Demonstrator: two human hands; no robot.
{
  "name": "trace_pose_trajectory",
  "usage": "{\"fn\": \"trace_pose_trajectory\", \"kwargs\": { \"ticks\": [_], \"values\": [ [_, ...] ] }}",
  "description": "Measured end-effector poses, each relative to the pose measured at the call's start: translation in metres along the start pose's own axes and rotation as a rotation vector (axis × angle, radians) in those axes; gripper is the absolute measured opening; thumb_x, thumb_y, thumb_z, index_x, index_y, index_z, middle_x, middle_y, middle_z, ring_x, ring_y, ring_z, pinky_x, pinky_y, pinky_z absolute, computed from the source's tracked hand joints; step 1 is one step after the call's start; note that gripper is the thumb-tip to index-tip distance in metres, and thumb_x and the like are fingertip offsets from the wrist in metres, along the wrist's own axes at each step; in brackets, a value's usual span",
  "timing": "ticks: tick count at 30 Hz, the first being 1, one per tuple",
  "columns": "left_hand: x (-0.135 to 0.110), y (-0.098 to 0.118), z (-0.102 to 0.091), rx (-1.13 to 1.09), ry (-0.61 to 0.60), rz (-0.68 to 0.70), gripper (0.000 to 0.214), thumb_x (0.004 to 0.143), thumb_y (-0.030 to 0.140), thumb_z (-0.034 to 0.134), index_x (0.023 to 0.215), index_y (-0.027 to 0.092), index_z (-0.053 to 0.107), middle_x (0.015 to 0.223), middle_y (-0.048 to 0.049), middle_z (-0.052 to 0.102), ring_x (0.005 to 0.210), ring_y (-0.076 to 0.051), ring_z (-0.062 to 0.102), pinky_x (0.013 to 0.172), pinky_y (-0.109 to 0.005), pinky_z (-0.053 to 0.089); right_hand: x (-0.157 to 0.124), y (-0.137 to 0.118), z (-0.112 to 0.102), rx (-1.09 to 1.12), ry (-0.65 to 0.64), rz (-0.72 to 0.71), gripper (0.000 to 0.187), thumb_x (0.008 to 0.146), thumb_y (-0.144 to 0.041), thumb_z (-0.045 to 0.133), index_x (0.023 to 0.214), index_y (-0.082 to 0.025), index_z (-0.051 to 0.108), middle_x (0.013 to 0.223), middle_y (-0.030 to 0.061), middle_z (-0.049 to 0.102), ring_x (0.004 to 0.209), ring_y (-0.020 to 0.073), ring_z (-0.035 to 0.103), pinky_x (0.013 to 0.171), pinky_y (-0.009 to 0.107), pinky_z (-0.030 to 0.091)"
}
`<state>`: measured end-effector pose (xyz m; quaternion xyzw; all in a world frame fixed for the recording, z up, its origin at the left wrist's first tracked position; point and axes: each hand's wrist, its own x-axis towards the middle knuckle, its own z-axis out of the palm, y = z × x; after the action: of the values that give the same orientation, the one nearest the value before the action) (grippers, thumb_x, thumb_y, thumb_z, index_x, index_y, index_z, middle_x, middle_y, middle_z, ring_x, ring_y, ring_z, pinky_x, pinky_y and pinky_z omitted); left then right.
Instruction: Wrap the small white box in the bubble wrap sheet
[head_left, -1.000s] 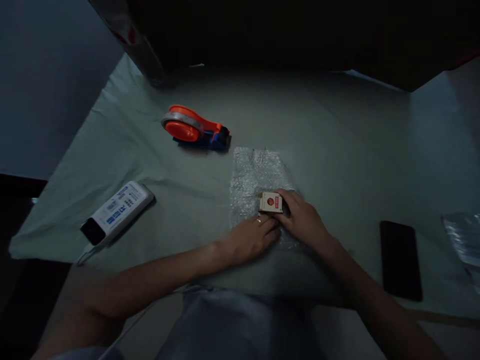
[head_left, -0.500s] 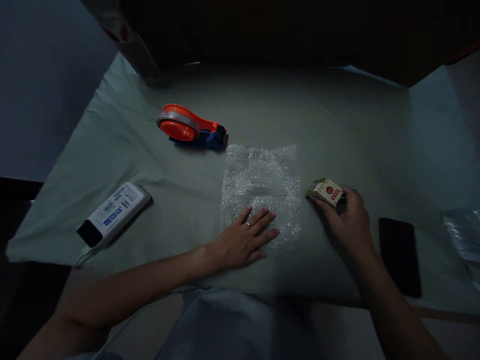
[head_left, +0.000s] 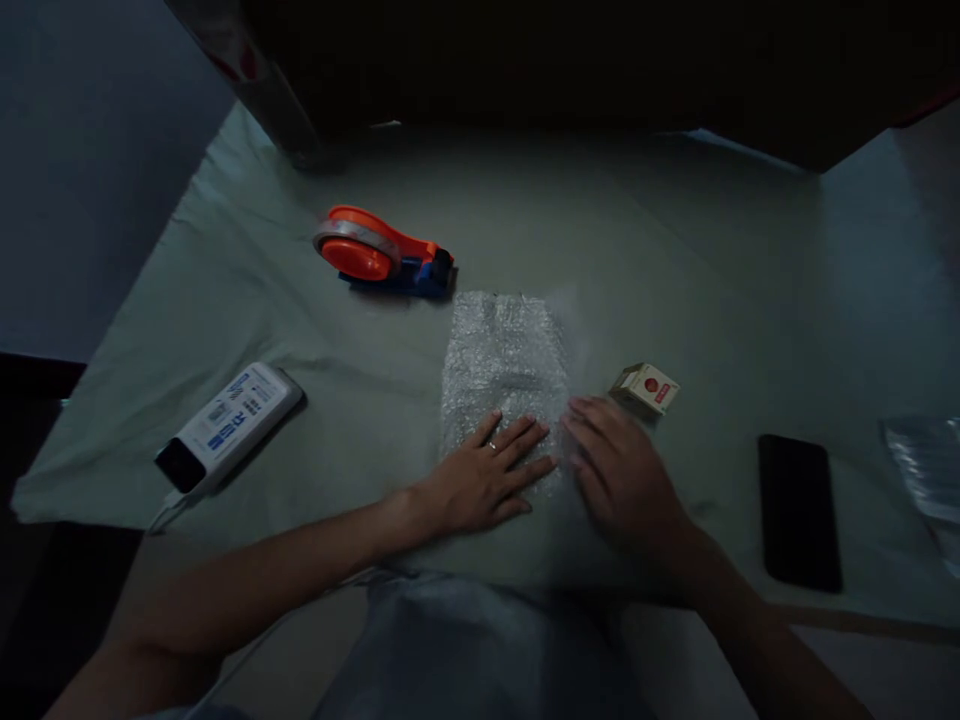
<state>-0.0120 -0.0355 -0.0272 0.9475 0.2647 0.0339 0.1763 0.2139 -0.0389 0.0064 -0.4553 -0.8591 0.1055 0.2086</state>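
A sheet of bubble wrap [head_left: 502, 355] lies flat on the pale cloth in front of me. My left hand [head_left: 484, 478] rests flat on its near edge, fingers spread, a ring on one finger. My right hand [head_left: 619, 470] is open and blurred by motion, its fingers stretched over the sheet's right side. A small beige box with a red dot [head_left: 645, 388] sits on the cloth just right of the sheet, free of both hands.
An orange and blue tape dispenser [head_left: 375, 252] lies behind the sheet to the left. A white device with a black end [head_left: 229, 425] lies at the left, a black phone [head_left: 799, 512] at the right, clear plastic [head_left: 926, 465] at the far right edge.
My right hand carried the small box off the bubble wrap to the right, set it down and let go, then came back onto the sheet. My left hand flattened on the near edge.
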Motion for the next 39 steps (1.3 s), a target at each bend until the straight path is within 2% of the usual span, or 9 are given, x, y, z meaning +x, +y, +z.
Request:
{"fn": "trace_pose_trajectory", "kwargs": {
  "ticks": [3,6,10,14,17,22,28,34,39],
  "values": [
    [-0.001,-0.002,-0.004,-0.059,0.008,0.006,0.062,0.092,0.054,0.040,0.145,0.024,0.028,0.155,-0.0144,0.021,0.145,-0.030,0.016,0.114,-0.057,0.016,-0.005,-0.002,0.018,-0.132,-0.134,0.059,0.045,0.091,-0.023,0.043,0.136,-0.016,0.041,0.142,0.0170,0.045,0.134,0.0303,0.038,0.106,0.055,0.033],
    [-0.003,-0.004,-0.009,-0.149,0.031,-0.034,0.048,0.096,0.045,0.037,0.137,0.021,0.043,0.152,-0.0115,0.030,0.144,-0.026,0.020,0.116,-0.052,0.019,-0.014,0.006,0.026,-0.246,-0.197,0.144,0.043,0.091,-0.022,0.043,0.133,-0.015,0.044,0.144,0.0180,0.043,0.136,0.0333,0.034,0.107,0.063,0.024],
    [-0.004,-0.004,-0.010,-0.106,0.073,-0.164,0.042,0.096,0.029,0.037,0.137,0.020,0.043,0.152,-0.0122,0.031,0.144,-0.028,0.018,0.114,-0.054,0.022,-0.022,0.012,0.022,-0.211,-0.201,0.131,0.043,0.087,-0.016,0.043,0.130,-0.013,0.046,0.142,0.0182,0.045,0.134,0.0335,0.035,0.105,0.060,0.031],
    [-0.002,-0.001,-0.006,0.002,0.032,-0.177,0.050,0.095,0.034,0.040,0.143,0.025,0.032,0.154,-0.0135,0.023,0.144,-0.032,0.017,0.112,-0.062,0.016,-0.018,0.017,0.010,-0.179,0.010,0.102,0.033,0.083,-0.017,0.051,0.116,-0.015,0.055,0.132,0.0179,0.051,0.129,0.0338,0.041,0.102,0.054,0.039],
    [-0.001,-0.001,-0.005,0.022,0.015,-0.165,0.051,0.095,0.035,0.040,0.144,0.025,0.031,0.155,-0.0138,0.022,0.144,-0.032,0.016,0.111,-0.061,0.016,-0.012,0.035,-0.001,-0.260,0.193,0.226,0.038,0.082,-0.024,0.057,0.119,-0.015,0.053,0.132,0.0204,0.047,0.126,0.0375,0.042,0.101,0.059,0.037],
    [0.001,-0.001,-0.011,0.006,-0.030,-0.168,0.050,0.091,0.037,0.044,0.137,0.019,0.041,0.154,-0.0172,0.022,0.144,-0.034,0.015,0.111,-0.062,0.015,-0.006,0.071,-0.009,-0.103,0.160,0.460,0.049,0.084,-0.037,0.057,0.129,-0.019,0.047,0.116,0.0158,0.059,0.109,0.0333,0.056,0.090,0.054,0.048],
    [0.014,0.011,-0.022,0.013,-0.065,-0.204,0.067,0.083,0.032,0.056,0.144,0.031,0.028,0.153,-0.0183,0.022,0.140,-0.040,0.022,0.102,-0.069,0.023,0.017,0.038,-0.020,0.200,0.459,0.567,0.061,0.083,-0.038,0.059,0.138,-0.027,0.036,0.133,0.0114,0.050,0.116,0.0291,0.055,0.095,0.050,0.048],
    [0.021,0.018,-0.024,0.041,-0.098,-0.229,0.062,0.084,0.032,0.054,0.142,0.028,0.032,0.146,-0.0202,0.034,0.135,-0.040,0.031,0.102,-0.071,0.022,0.062,-0.004,-0.015,0.377,-0.075,0.131,0.045,0.085,-0.026,0.056,0.129,-0.024,0.047,0.123,0.0100,0.057,0.114,0.0250,0.056,0.096,0.042,0.048],
    [0.018,0.017,-0.022,0.023,-0.087,-0.243,0.064,0.084,0.035,0.055,0.142,0.028,0.030,0.150,-0.0187,0.027,0.141,-0.040,0.018,0.105,-0.069,0.020,0.074,0.005,0.011,0.330,-0.147,0.163,0.039,0.086,-0.022,0.053,0.124,-0.020,0.048,0.122,0.0127,0.057,0.116,0.0267,0.053,0.098,0.046,0.045]
  ]
}}
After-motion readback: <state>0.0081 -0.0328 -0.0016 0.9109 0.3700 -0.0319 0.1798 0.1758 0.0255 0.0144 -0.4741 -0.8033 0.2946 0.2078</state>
